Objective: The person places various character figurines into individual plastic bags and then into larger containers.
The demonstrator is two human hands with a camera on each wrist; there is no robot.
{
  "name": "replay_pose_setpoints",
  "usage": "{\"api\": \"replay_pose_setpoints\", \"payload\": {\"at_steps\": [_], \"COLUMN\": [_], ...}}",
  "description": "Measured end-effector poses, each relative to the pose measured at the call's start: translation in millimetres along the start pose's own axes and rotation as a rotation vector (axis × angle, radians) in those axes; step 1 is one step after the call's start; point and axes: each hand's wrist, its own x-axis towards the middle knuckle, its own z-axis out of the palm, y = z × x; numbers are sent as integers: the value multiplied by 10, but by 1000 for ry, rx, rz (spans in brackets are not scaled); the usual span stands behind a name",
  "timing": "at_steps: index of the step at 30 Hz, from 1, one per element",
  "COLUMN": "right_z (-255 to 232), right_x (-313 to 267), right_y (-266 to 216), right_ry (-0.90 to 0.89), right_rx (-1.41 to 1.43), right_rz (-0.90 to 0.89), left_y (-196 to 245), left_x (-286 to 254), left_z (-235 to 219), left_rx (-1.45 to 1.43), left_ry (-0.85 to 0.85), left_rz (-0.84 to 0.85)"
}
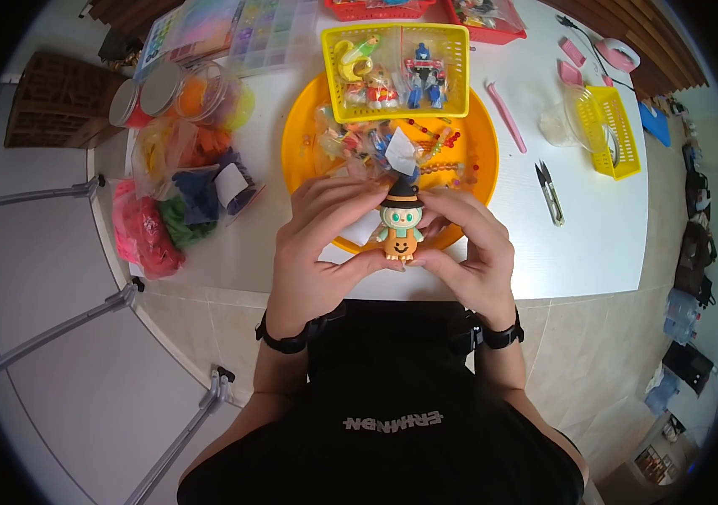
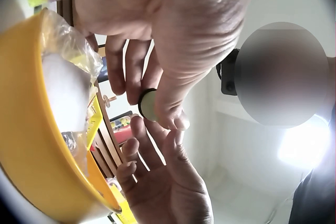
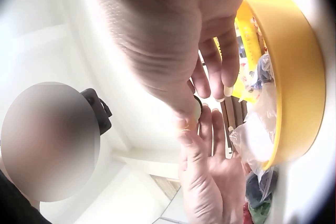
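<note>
Both hands hold a small toy figurine (image 1: 401, 225) upright in front of the chest. It has a black pointed hat with an orange band, a pale green face and an orange pumpkin body with a smile. The left hand (image 1: 312, 240) pinches it from the left, thumb at the feet and fingers by the hat. From the other side, the right hand (image 1: 478, 244) does the same, thumb tips close together under it. In the left wrist view only a pale round part of the figurine (image 2: 149, 104) with a dark rim shows between the hands.
Behind the hands is a round orange tray (image 1: 296, 160) with bagged pieces and bead strings. A yellow basket (image 1: 397, 32) of bagged toys rests over its far rim. Bags of coloured clay (image 1: 144, 223) lie left; snips (image 1: 551, 194) and a pink tool (image 1: 506, 116) lie right.
</note>
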Motion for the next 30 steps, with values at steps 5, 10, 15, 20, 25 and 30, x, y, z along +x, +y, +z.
{"api": "replay_pose_setpoints", "payload": {"at_steps": [5, 10, 15, 20, 25, 30], "right_z": [-21, -16, -16, -18, -13, -6], "right_x": [2, 2, -17, -6, 11, -3], "right_y": [0, -25, -19, -57, -71, -59], "right_ry": [-27, -35, -29, -28, -21, -15], "right_rx": [-17, -27, -42, -53, -56, -54], "right_rz": [-7, -33, -29, -30, -63, -64], "left_y": [-44, -64, -72, -113, -116, -125], "left_x": [-55, -78, -83, -107, -125, -115], "left_z": [24, 33, 23, 8, 32, 10], "left_rx": [-63, -106, -103, -125, -176, -126], "left_ry": [16, 26, 6, -29, -15, -32], "left_rz": [4, 40, 54, 53, 36, 68]}}
